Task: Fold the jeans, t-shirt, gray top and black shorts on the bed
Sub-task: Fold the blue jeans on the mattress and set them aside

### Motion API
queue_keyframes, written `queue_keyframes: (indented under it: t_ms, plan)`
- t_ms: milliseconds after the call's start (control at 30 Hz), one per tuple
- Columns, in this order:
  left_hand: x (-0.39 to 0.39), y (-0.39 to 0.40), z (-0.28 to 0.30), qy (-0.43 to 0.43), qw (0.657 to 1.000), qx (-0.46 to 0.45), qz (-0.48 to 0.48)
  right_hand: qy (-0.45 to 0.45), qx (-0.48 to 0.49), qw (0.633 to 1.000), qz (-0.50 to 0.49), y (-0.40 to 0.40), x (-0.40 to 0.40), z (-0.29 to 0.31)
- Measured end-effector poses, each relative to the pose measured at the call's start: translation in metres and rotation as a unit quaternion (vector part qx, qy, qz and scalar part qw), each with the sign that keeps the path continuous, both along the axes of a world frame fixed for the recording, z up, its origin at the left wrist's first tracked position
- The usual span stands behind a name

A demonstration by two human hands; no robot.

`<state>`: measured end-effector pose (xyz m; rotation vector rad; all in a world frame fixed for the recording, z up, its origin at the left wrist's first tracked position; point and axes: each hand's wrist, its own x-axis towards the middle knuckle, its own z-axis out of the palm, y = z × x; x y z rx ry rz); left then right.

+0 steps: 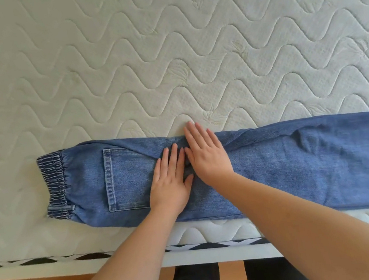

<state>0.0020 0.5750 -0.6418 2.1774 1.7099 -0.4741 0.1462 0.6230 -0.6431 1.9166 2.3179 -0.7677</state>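
Because the jeans (242, 169) lie along the very edge of the bed (167, 59), on the near side of both hands, with the legs running off to the right out of view, their weight could, I judge, drag the denim over the edge once the palms lift. A ridge of cloth sits just beyond the right hand (207, 158), and a wrinkle lies well to its right; folding over these would probably lock creases in and leave the bundle uneven. Both grips are released: the left hand (171, 179) lies flat on the seat, fingers straight, its palm at the pocket's (125, 179) right edge, with the waistband (56, 185) farther left. The right hand is flat too, fingers spread, tips reaching past the jeans' far edge onto the bed. Neither holds anything; they only press. No other garment shows.
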Motion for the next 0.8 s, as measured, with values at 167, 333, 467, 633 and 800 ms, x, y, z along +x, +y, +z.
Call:
queue_keyframes:
  t_ms: [167, 333, 467, 633, 800]
  plan:
    - [-0.002, 0.005, -0.007, -0.009, 1.000, -0.017, -0.005, -0.090, 0.010, 0.996, 0.006, -0.008, 0.065, -0.013]
    - [-0.002, 0.006, -0.009, 0.005, 1.000, -0.024, -0.014, -0.136, -0.004, 0.989, -0.055, -0.010, 0.142, -0.010]
    - [-0.002, 0.008, -0.002, 0.020, 0.999, -0.031, -0.024, -0.143, -0.018, 0.982, -0.124, -0.012, 0.184, -0.006]
    - [0.013, 0.014, 0.031, 0.007, 0.999, 0.023, -0.047, -0.136, -0.011, 0.982, -0.129, -0.019, 0.209, 0.005]
    - [0.041, 0.033, 0.047, -0.057, 0.993, 0.052, -0.086, -0.084, 0.006, 0.976, -0.202, -0.043, 0.243, 0.026]
